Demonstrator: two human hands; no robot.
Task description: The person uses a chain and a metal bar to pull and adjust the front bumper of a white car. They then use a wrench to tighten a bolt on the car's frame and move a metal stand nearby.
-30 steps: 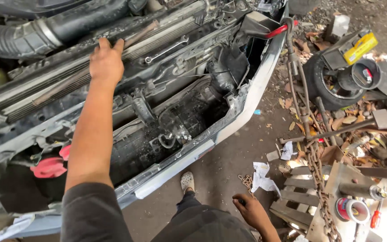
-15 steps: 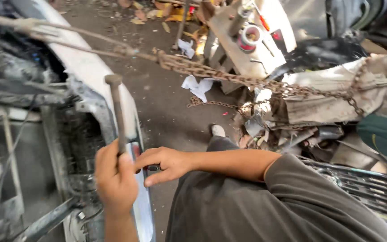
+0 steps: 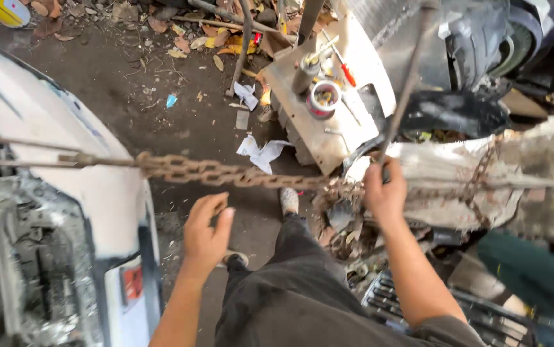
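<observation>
My right hand [image 3: 385, 191] is closed around the lower end of a long thin metal rod [image 3: 405, 83] that rises toward the top of the view. My left hand [image 3: 206, 230] hovers open with fingers apart, holding nothing, just below a rusty chain [image 3: 212, 172]. The chain stretches across from the white car front [image 3: 58, 148] on the left to a dirty metal engine part [image 3: 457, 173] on the right. My dark trousers and one shoe [image 3: 288, 200] show below.
A tilted metal panel [image 3: 360, 122] carries a tape roll [image 3: 324, 97], a red-handled screwdriver [image 3: 346, 72] and a can. Crumpled white paper [image 3: 261, 153], dry leaves and scrap lie on the dirt ground. A tyre [image 3: 482, 38] sits top right, a black grille [image 3: 418, 308] bottom right.
My view has swung from the car's front toward the scrap pile. My right hand let go of the bar by the car and now grips the thin rod; my left hand has opened below the chain.
</observation>
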